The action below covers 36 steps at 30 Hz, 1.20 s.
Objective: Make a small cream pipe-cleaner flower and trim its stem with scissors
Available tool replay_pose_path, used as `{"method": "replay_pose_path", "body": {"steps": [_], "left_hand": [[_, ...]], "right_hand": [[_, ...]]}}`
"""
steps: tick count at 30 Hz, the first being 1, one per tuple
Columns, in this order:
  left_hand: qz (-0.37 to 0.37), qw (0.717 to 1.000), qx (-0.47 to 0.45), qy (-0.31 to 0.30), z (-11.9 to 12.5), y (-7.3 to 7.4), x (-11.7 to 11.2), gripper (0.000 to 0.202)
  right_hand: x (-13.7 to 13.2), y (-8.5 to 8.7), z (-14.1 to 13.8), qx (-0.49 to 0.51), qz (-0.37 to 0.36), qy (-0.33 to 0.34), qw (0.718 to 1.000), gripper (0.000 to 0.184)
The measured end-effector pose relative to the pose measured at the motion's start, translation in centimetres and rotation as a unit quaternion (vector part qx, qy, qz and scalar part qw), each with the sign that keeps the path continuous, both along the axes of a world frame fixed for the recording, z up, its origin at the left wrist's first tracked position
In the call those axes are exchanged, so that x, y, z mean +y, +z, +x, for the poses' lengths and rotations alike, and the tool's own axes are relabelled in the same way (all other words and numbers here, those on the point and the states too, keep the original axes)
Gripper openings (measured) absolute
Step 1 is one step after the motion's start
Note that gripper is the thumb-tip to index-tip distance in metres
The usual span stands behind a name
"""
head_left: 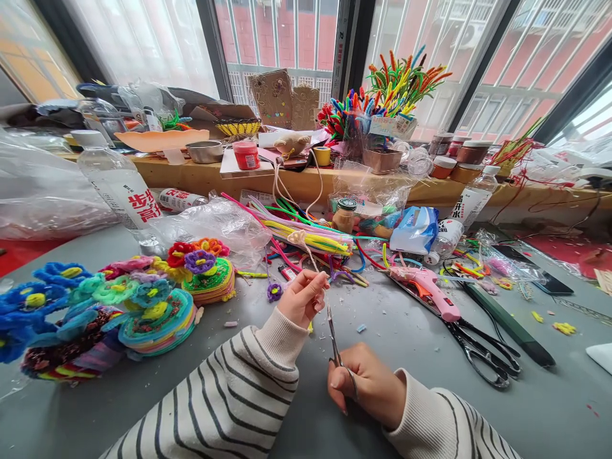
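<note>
My left hand (301, 297) is closed, its fingertips pinching the stem of a pale cream pipe-cleaner flower (297, 238). The flower's looped head points up and away from me. In my right hand (370, 384) is a pair of small metal scissors (333, 341), with fingers wrapped round the handles. The blades point upward, their tips just below my left fingertips and close to the stem's lower end. Whether the blades touch the stem I cannot tell. A small purple pipe-cleaner flower (274, 292) lies on the grey table left of my left hand.
Colourful pipe-cleaner flower pots (155, 322) stand at the left. Behind my hands lies a bundle of pipe cleaners (306, 236). At the right are a pink glue gun (425, 287), large black scissors (488, 354) and a phone (535, 271). Water bottles (117, 182) stand near the wooden ledge.
</note>
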State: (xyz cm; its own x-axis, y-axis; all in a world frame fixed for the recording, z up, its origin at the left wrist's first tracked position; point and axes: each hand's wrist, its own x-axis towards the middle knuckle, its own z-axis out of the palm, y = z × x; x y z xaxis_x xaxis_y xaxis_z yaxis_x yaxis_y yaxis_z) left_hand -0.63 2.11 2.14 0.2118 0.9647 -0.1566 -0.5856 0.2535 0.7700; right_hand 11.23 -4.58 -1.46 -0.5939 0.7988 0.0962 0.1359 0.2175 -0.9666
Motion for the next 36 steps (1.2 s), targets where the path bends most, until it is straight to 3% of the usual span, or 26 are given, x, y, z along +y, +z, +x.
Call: {"method": "replay_pose_path", "body": {"steps": [9, 21, 36], "left_hand": [[-0.003, 1.0, -0.006, 0.004, -0.06, 0.03, 0.15, 0.037], [0.004, 1.0, -0.005, -0.007, -0.01, -0.06, 0.07, 0.036], [-0.009, 1.0, -0.023, 0.001, -0.18, 0.25, -0.04, 0.032]], "right_hand": [[0.01, 0.06, -0.18, -0.019, 0.003, -0.022, 1.0, 0.068], [-0.01, -0.29, -0.07, -0.005, 0.012, 0.011, 1.0, 0.07], [0.03, 0.02, -0.17, -0.03, 0.023, -0.04, 0.998, 0.07]]}}
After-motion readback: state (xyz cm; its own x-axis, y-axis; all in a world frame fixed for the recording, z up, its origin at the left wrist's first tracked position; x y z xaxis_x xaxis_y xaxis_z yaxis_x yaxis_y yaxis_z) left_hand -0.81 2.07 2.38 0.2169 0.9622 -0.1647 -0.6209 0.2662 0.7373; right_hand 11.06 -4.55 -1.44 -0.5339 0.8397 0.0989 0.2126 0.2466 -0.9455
